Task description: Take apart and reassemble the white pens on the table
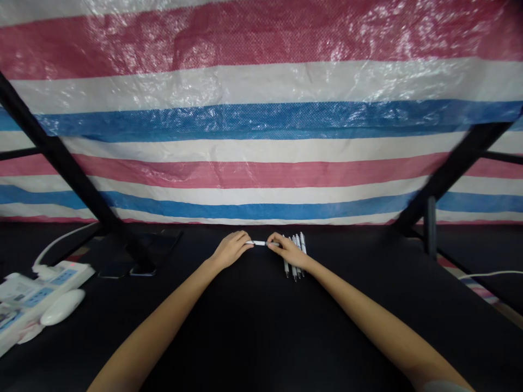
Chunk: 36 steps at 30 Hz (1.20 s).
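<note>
A white pen (258, 243) lies level between my two hands, just above or on the black table (261, 326); I cannot tell which. My left hand (232, 249) pinches its left end. At the other end, where the pen turns grey, the fingertips of my right hand (288, 252) are closed on it. Several white pens (295, 270) lie side by side on the table, partly hidden under my right hand, their tips pointing toward me.
To the left sits a white power strip (44, 294) with plugs and a cable, a white mouse (63, 307) beside it. Phone-like dark objects (143, 269) lie by the left black post (87, 185). Another black post (445, 174) slants at right. Behind hangs a striped plastic sheet (261, 174).
</note>
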Available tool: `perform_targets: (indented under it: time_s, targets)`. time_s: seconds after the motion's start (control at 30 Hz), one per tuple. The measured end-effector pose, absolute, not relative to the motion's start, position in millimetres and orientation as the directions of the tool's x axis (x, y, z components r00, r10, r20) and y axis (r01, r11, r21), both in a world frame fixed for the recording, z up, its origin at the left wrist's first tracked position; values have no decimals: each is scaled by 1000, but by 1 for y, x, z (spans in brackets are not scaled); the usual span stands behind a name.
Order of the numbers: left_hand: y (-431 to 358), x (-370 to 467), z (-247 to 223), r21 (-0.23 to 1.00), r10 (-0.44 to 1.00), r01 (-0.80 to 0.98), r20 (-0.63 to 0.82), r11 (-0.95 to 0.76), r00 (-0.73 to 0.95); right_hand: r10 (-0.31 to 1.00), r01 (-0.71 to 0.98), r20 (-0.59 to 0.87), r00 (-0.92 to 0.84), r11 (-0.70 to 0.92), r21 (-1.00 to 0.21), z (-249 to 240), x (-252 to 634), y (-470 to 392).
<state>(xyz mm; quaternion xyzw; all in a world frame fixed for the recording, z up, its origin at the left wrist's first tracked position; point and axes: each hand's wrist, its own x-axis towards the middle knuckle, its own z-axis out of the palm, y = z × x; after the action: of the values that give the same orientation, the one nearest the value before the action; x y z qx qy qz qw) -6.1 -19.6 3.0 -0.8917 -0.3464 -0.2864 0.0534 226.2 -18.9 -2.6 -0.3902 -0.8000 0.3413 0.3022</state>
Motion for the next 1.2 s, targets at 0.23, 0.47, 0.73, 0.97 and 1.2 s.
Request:
perform_targets:
  time_s: [0.23,0.47,0.73,0.97,1.2]
  targets:
    - [-19,-6,2,102,596,672,572,-733,564,821,421,227,-524,481,-769,-4,226,-18]
    - [-18,-6,1,64,560,644,564,-763,607,814,417,238,-529,494,-763,-4,227,-18]
    - [-19,-7,-1,61,559,656,587,-752,586,814,420,233,-532,493,-762,-3,226,-19]
    - [-20,-6,3,66,568,645,549,-761,614,821,432,233,-522,490,-757,-1,226,-19]
    - [-19,-5,2,78,595,665,534,-743,601,811,417,228,-538,491,-764,-2,226,-19]
